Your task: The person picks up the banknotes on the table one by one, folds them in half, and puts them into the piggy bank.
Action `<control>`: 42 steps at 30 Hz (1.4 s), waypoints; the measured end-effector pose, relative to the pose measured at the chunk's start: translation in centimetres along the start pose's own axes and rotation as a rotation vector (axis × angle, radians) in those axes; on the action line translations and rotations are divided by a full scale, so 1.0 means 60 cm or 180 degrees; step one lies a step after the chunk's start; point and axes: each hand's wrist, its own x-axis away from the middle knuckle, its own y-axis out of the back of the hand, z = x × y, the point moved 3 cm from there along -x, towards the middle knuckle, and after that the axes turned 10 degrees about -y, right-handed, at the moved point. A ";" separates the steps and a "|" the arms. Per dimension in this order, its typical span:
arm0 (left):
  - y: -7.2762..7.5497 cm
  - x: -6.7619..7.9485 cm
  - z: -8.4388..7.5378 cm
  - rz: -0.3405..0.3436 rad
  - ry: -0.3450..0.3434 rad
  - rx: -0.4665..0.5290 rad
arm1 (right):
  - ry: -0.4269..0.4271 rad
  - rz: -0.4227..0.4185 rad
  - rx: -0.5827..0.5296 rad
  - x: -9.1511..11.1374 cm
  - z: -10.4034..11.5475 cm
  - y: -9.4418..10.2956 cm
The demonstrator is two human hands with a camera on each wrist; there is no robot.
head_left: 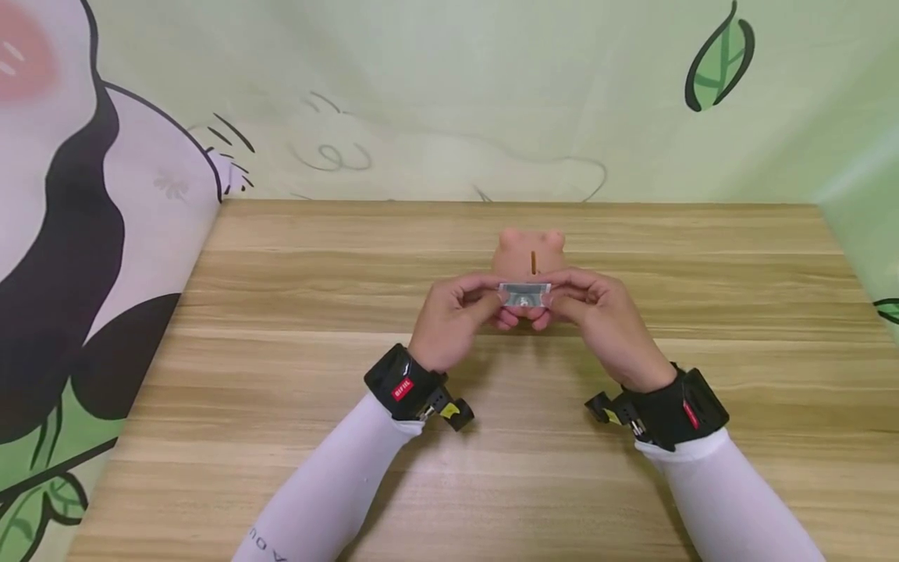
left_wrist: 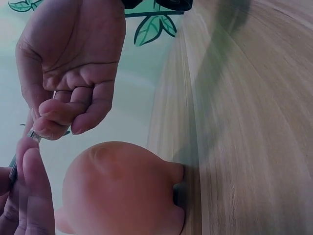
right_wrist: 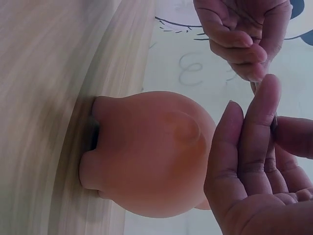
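My left hand and right hand each pinch one end of a small grey-green folded banknote between thumb and fingers. They hold it stretched level between them, over the near part of a pinkish-orange piggy bank. The dark slot on the bank's back lies just beyond the note. Both wrist views show the bank standing on its short feet, with the fingers raised beside its top. From there the note is seen edge-on and mostly hidden by fingers.
The wood-grain table stretches around the bank. A pale green printed backdrop rises along the table's far edge, with cartoon drawings at the left. Each wrist wears a black camera strap.
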 end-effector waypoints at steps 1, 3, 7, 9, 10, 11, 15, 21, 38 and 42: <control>0.000 0.000 0.000 0.0008 0.0010 0.0022 | 0.0013 -0.0002 -0.0027 0.000 0.000 0.000; -0.001 0.000 0.000 0.0020 0.0035 0.0050 | 0.0032 -0.0006 -0.0090 0.000 0.000 0.001; -0.002 0.000 0.000 0.0060 0.0021 0.0136 | 0.0035 -0.0014 -0.0218 0.001 0.000 0.001; -0.002 -0.001 -0.001 0.0077 -0.0013 0.0190 | 0.0037 -0.0023 -0.0291 0.001 0.001 0.001; -0.002 -0.001 -0.001 0.0087 -0.0035 0.0219 | 0.0039 -0.0026 -0.0323 0.001 0.001 0.001; -0.002 -0.002 -0.001 0.0095 -0.0056 0.0246 | 0.0043 -0.0028 -0.0350 0.001 0.002 0.001; -0.002 -0.003 0.000 0.0115 -0.0095 0.0343 | 0.0059 -0.0046 -0.0389 0.003 0.004 0.001; -0.002 -0.001 0.000 0.0062 -0.0030 0.0299 | 0.0061 -0.0118 -0.0265 0.005 0.006 0.000; -0.003 0.005 -0.003 0.0114 -0.0010 0.0148 | 0.0089 -0.0301 0.0066 0.005 0.006 -0.005; -0.009 0.005 0.002 0.0258 0.0072 -0.0066 | 0.0224 -0.0333 0.0068 0.008 0.009 -0.006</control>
